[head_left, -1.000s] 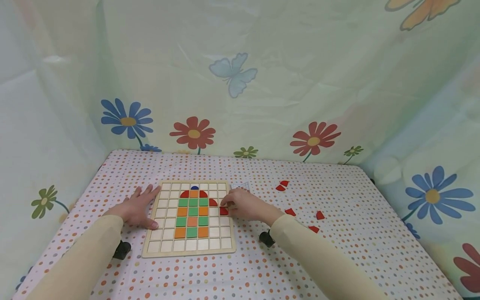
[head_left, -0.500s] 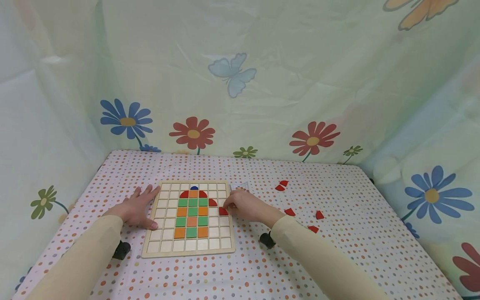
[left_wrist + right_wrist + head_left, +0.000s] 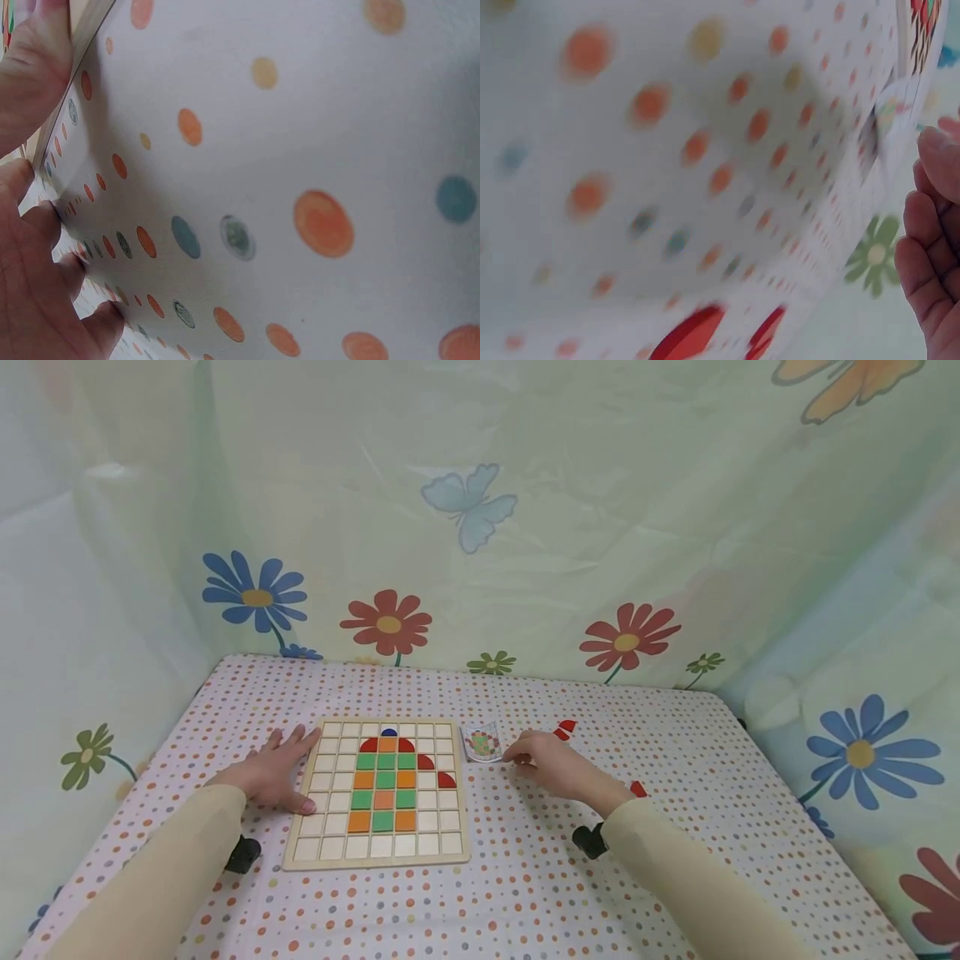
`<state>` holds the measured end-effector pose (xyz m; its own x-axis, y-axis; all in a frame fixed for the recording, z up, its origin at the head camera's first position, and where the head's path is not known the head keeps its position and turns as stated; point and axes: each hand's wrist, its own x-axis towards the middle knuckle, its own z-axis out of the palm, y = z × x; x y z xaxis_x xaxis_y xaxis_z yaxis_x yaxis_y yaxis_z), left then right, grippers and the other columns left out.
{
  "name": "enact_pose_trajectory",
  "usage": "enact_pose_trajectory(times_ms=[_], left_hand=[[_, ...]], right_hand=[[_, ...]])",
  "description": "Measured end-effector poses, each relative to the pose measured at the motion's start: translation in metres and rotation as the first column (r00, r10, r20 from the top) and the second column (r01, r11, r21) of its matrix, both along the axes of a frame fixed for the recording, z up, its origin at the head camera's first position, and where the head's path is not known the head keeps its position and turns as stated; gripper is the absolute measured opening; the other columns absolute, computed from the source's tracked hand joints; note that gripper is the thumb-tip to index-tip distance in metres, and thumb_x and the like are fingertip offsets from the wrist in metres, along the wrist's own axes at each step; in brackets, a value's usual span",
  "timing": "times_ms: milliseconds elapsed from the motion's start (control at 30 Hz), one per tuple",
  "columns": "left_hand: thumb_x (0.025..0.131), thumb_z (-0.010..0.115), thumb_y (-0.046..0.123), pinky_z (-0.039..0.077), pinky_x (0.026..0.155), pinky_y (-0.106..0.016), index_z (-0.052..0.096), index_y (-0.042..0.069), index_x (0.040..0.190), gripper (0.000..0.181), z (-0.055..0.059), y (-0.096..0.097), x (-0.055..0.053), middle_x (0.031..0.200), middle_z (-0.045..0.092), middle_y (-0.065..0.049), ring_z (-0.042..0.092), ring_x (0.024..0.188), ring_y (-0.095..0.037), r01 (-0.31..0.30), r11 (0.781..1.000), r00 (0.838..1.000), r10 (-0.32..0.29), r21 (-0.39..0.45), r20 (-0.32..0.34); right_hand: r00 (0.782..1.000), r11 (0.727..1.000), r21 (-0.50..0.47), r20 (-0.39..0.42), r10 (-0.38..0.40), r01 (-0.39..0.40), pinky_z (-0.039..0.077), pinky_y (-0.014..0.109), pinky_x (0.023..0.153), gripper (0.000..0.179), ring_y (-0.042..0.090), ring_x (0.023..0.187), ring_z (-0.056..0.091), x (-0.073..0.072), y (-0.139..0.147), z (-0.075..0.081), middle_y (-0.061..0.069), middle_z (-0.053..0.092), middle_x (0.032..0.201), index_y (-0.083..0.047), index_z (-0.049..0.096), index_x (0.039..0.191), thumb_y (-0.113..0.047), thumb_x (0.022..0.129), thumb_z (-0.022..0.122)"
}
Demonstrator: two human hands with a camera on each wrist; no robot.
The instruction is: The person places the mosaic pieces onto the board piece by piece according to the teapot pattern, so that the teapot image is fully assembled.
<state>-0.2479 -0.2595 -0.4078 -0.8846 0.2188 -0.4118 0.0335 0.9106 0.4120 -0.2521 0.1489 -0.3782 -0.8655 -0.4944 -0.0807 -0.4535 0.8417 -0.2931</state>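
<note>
My left hand [image 3: 272, 772] lies with spread fingers at the left side of a wooden grid board [image 3: 375, 863]; its thumb rests on the board's edge, as the left wrist view also shows. Orange, green, red and blue tiles fill part of the grid, with a red quarter-round tile [image 3: 446, 780] in the right column. Over the tablecloth, right of the board, my right hand [image 3: 561, 767] hangs with loosely bent fingers and nothing in them. Near its fingertips lies a small pattern card [image 3: 482, 743], its front edge curling up.
Loose red tiles [image 3: 567, 725] lie behind the right hand, and another red tile [image 3: 637, 788] shows beside the right forearm, which covers part of that area. A dotted cloth [image 3: 360, 918] covers the table. Flowered sheeting [image 3: 525, 568] stands behind and at both sides.
My right hand has left the red tile in the board's right column and moved right, uncovering the card. That tile now sits square in its cell. The left hand stays put.
</note>
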Motion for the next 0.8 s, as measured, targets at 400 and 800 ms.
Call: enact_pose_trajectory(times_ms=[400, 800], left_hand=[[0.075, 0.091, 0.032, 0.006, 0.120, -0.076, 0.011, 0.002, 0.163, 0.122, 0.001, -0.001, -0.002, 0.168, -0.001, -0.030, -0.008, 0.152, -0.059, 0.012, 1.000, 1.000, -0.012, -0.011, -0.011], [0.076, 0.090, 0.029, 0.003, 0.120, -0.075, 0.011, 0.002, 0.163, 0.121, 0.000, 0.000, -0.001, 0.168, -0.002, -0.030, -0.010, 0.152, -0.058, -0.007, 1.000, 1.000, 0.007, 0.012, 0.010]], right_hand=[[0.951, 0.959, 0.074, 0.128, -0.280, 0.273, 0.056, 0.040, 0.081, 0.021, 0.019, 0.088, 0.060, 0.004, 0.078, -0.005, 0.007, 0.070, 0.101, 0.000, 0.073, 0.113, -0.006, 0.092, 0.073], [0.952, 0.963, 0.047, 0.142, -0.269, 0.265, 0.058, 0.039, 0.083, 0.017, 0.016, 0.087, 0.063, 0.012, 0.083, -0.018, 0.003, 0.071, 0.096, -0.004, 0.072, 0.105, -0.001, 0.089, 0.076]])
